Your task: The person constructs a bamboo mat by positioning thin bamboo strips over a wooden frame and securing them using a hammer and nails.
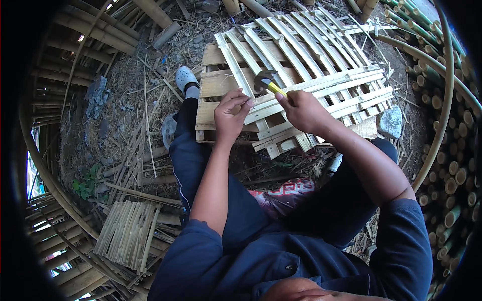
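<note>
My right hand [307,111] is closed round the handle of a claw hammer [275,89] with a yellow grip and a dark metal head. The head is held just above a lattice of split bamboo strips [301,52]. Beside it my left hand [232,114] has its thumb and fingers pinched together at the left end of a crosswise strip; whatever they hold is too small to make out. Long strips run away from me, and several crosswise strips [326,93] lie over their near ends. Underneath is a low platform of wooden planks [213,80].
Cut bamboo poles [447,165] are stacked at the right, with a curved pole [442,125] arching in front. A grey stone [390,123] sits by the platform's right corner. At lower left lies a bundle of short bamboo slats [125,233]. Loose sticks and dry scraps litter the ground.
</note>
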`<action>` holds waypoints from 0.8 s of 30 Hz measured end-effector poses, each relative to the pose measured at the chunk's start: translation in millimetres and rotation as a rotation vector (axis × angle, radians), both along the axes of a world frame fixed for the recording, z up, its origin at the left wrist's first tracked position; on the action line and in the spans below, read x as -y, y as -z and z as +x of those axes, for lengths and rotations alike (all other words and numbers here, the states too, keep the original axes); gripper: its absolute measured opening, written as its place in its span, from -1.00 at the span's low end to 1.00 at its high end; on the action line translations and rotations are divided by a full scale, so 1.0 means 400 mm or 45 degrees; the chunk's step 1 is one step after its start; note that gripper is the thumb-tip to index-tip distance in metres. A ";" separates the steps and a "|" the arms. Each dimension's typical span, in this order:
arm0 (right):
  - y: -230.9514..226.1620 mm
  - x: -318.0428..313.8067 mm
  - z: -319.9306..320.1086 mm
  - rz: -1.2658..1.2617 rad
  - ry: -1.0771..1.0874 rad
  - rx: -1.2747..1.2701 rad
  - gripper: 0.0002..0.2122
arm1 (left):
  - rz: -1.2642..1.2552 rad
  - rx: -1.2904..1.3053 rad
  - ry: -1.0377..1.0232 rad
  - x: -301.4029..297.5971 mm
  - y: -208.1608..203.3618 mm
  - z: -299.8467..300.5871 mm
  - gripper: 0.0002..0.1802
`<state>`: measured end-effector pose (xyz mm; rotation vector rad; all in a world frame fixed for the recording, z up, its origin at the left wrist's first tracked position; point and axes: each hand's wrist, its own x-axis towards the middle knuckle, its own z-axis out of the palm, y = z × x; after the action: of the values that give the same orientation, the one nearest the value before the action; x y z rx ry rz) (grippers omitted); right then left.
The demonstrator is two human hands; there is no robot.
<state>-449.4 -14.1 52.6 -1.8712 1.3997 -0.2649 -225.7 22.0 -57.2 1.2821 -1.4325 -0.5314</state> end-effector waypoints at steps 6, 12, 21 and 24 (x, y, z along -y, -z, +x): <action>0.004 0.002 -0.001 0.041 -0.019 -0.024 -0.44 | -0.002 -0.374 0.024 0.006 -0.015 -0.013 -0.80; -0.014 0.004 -0.003 0.058 -0.089 -0.054 -0.45 | 0.100 -0.124 0.035 0.000 -0.043 -0.002 -0.82; -0.015 0.005 -0.008 0.070 -0.176 -0.122 -0.48 | 0.046 0.147 -0.001 0.010 -0.049 0.004 -0.86; -0.007 0.006 -0.009 0.076 -0.167 -0.122 -0.48 | 0.063 0.158 -0.001 0.010 -0.053 0.001 -0.86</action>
<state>-453.0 -16.4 55.5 -1.9386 1.3258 -0.0688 -225.4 18.0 -36.2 1.3749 -1.5297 -0.4965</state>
